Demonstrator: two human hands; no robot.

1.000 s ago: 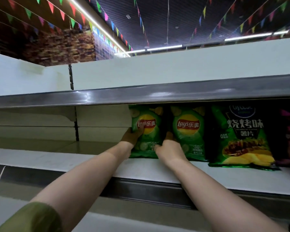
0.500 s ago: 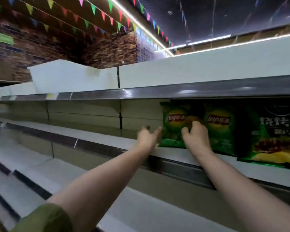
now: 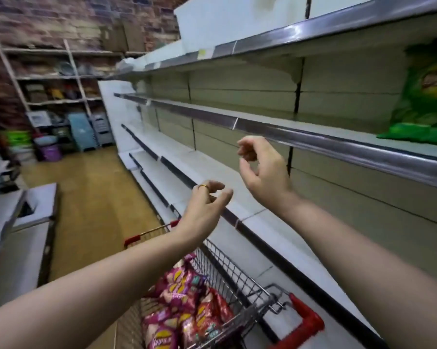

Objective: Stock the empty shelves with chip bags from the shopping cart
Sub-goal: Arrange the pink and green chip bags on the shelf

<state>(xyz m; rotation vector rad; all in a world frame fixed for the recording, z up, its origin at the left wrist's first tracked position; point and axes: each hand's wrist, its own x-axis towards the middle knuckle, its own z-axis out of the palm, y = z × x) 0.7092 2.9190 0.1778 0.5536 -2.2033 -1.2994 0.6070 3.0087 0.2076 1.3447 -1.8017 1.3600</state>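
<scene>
- The bags lying in the cart are judged light, soft and slippery, with fragile chips; a top seam is best pinched.
- Nothing is held: left hand and right hand are loosely curled above the cart.
- About five pink-red bags are counted, others possibly hidden; one green bag is seen on the shelf up-right of the cart.

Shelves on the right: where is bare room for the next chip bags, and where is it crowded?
The shelf left of the green chip bag lies bare to its far end; the shelves below are bare too. Crowded only in the shopping cart, piled with pink chip bags.
</scene>
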